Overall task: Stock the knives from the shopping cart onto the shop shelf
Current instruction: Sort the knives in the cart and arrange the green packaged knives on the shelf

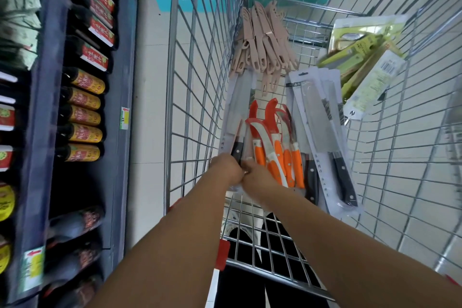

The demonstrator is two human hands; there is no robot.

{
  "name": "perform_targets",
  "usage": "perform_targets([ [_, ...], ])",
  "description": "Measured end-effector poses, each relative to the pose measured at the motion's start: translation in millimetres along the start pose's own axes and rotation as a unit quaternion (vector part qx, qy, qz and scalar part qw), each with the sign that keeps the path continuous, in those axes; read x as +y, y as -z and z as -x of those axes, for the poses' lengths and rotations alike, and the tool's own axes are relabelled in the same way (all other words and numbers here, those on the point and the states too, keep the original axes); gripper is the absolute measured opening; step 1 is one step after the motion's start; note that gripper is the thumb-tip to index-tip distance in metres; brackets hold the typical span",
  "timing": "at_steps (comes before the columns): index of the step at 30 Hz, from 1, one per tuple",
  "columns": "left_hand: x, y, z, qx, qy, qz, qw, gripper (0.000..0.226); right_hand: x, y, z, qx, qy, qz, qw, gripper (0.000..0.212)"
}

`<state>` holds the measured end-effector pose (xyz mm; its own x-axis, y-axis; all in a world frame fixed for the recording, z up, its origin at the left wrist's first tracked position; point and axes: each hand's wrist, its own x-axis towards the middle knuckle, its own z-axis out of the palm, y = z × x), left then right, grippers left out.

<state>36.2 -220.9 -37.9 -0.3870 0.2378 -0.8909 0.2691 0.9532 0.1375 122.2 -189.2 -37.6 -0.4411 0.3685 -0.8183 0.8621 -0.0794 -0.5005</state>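
**Two hands reach into the cart of knives**

From the head camera, looking down: both arms stretch forward into the shopping cart (200, 62). The left hand (226, 167) and the right hand (257, 174) meet at the near end of the cart, touching each other. Their fingers are curled in at the bottom edge of a packaged knife with a black handle (236, 130) that lies along the left wall of the cart. The left hand's fingers look closed on the pack's bottom edge. The right hand's fingers are bent and tucked under, and I cannot tell what they hold.

Just right of the hands lies a bunch of orange-handled knives (280, 155) with red covers on the blades. Right of those lie flat packs with big cleavers (322, 137), black handles toward the person. At the far end of the cart is a pile of pink knives in sheaths (265, 42). Green and yellow packs (362, 62) lean on the right wall of the cart.

To the left of the cart stands a dark shop shelf (40, 112). Rows of dark bottles (85, 117) with red and yellow labels fill it. The floor (150, 70) has pale tiles.
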Motion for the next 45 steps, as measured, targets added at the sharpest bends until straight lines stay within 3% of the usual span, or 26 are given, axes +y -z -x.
perform_targets([
  [4, -1, 6, 1, 0.017, 0.000, 0.000, 1.000, 0.029, -3, -3, 3, 0.012, -0.019, -0.027, 0.999, 0.031],
  [9, 0, 6, 5, 0.024, 0.011, 0.049, 0.998, 0.026, 6, 8, 12, 0.012, -0.062, -0.180, 0.982, 0.044],
  [14, -2, 7, 10, 0.031, 0.014, 0.090, 0.995, 0.016, 6, 8, 5, 0.064, -0.058, -0.228, 0.970, 0.025],
  [18, -1, 8, 17, 0.038, 0.013, 0.126, 0.991, 0.026, -6, 12, 8, 0.078, -0.034, -0.181, 0.980, 0.046],
  [20, -3, 10, 22, 0.049, 0.007, 0.113, 0.992, 0.023, -10, 15, 14, 0.063, -0.042, -0.153, 0.985, 0.040],
  [23, -4, 13, 31, 0.043, -0.003, 0.153, 0.987, 0.024, -10, 28, 25, 0.041, -0.050, -0.144, 0.988, 0.014],
  [31, 13, 2, 52, -0.005, -0.041, 0.218, 0.975, 0.021, 3, 63, 63, 0.025, -0.072, -0.063, 0.995, 0.022],
  [34, 25, -10, 61, -0.023, -0.079, 0.229, 0.970, 0.017, 14, 75, 80, 0.059, -0.060, -0.038, 0.996, 0.036],
  [36, 34, -20, 65, -0.013, -0.121, 0.241, 0.963, 0.021, 22, 81, 92, 0.105, -0.046, -0.031, 0.993, 0.030],
  [38, 49, -29, 70, 0.009, -0.147, 0.248, 0.957, 0.022, 34, 87, 100, 0.179, -0.022, -0.019, 0.984, 0.026],
  [40, 66, -36, 70, 0.038, -0.166, 0.233, 0.957, 0.022, 47, 93, 100, 0.257, 0.018, -0.011, 0.966, 0.038],
  [42, 80, -39, 68, 0.069, -0.166, 0.204, 0.962, 0.023, 63, 100, 91, 0.295, 0.021, -0.008, 0.955, 0.052],
  [45, 81, -35, 61, 0.114, -0.139, 0.161, 0.970, 0.026, 86, 109, 72, 0.310, -0.008, -0.003, 0.951, 0.045],
])
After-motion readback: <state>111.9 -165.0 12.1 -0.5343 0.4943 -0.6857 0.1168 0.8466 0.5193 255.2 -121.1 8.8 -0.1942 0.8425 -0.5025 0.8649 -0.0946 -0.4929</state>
